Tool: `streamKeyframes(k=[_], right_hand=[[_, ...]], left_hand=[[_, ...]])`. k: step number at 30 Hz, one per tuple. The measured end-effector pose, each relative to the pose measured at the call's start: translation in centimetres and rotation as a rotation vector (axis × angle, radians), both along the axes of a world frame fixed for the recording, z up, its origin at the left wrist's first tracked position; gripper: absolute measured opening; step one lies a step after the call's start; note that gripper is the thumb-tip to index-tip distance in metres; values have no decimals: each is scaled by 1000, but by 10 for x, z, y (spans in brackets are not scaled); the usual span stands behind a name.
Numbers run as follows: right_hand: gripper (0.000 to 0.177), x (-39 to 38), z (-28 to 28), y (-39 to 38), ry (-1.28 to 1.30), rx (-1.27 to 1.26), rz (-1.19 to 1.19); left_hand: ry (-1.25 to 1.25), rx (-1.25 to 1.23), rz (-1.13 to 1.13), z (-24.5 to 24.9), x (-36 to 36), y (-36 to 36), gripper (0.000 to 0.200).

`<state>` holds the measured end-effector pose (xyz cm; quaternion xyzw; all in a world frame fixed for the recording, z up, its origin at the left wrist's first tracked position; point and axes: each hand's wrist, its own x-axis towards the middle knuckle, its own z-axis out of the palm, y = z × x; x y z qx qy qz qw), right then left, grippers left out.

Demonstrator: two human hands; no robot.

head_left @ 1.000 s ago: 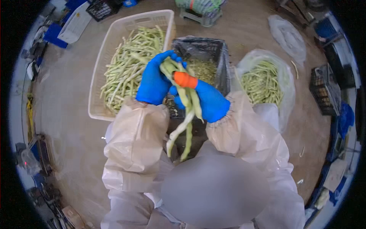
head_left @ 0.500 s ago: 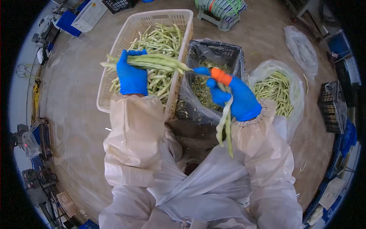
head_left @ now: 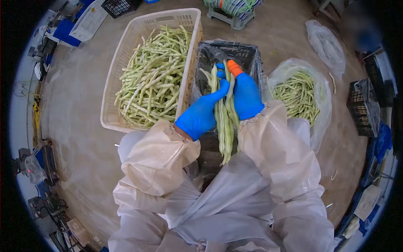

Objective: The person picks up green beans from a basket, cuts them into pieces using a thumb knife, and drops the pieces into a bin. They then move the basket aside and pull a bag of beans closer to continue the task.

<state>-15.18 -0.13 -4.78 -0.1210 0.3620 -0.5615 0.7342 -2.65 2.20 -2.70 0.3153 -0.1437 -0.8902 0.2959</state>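
Both hands wear blue gloves and meet over the black crate (head_left: 247, 52), which is lined with clear plastic. My left hand (head_left: 200, 115) is wrapped round a bundle of long green beans (head_left: 223, 132) hanging lengthwise toward my lap. Close beside it, my right hand (head_left: 247, 94) grips beans too, its thumb side against the same bundle. An orange cover (head_left: 235, 68) sits on one of its fingers. The fingertips partly hide each other. To the left, a large cream basket (head_left: 110, 90) holds a heap of green beans (head_left: 157, 77).
A clear plastic bag (head_left: 323, 90) with more beans (head_left: 298, 96) stands on the right. Beyond it lies a crumpled plastic bag (head_left: 325, 46). A black basket (head_left: 363, 109) stands far right, and a low stool (head_left: 237, 21) with a striped bundle on it at the back.
My left hand has moved right from over the cream basket with its beans, which turned from sideways to lengthwise. My right hand has shifted slightly left and up; the hands are now together.
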Motion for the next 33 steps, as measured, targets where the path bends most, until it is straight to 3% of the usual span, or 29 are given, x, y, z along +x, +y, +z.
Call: streamKeyframes(k=[5, 7, 8, 11, 14, 17, 20, 23, 30, 33], right_hand=[[32, 2, -4, -6, 130, -170, -3], [32, -8, 6, -7, 179, -264, 34], [32, -15, 17, -8, 352, -290, 30], [28, -42, 34, -14, 431, -236, 138], [25, -45, 39, -12, 230, -253, 179], [26, -52, 41, -10, 67, -220, 125], [26, -57, 40, -11, -118, -195, 109], [25, -66, 32, -16, -223, -176, 53], [27, -108, 41, -26, -489, -393, 21], [29, -124, 50, -27, -423, -370, -230]], left_hand=[[-265, -37, -188, 17, 7, 2, 30], [-273, -83, -71, 15, 6, 1, 29], [-304, -100, -60, 17, 12, -3, 29], [-423, -250, -5, 25, 23, -13, 28], [-565, -430, -6, 28, 34, -19, 27], [-420, -285, -163, 49, 36, -17, 35], [-356, -384, -224, 54, 31, -16, 45], [-278, -308, -319, 45, 30, -14, 53], [-476, -397, -465, 15, 32, -15, 46], [-499, -298, -429, 2, 29, -12, 40]])
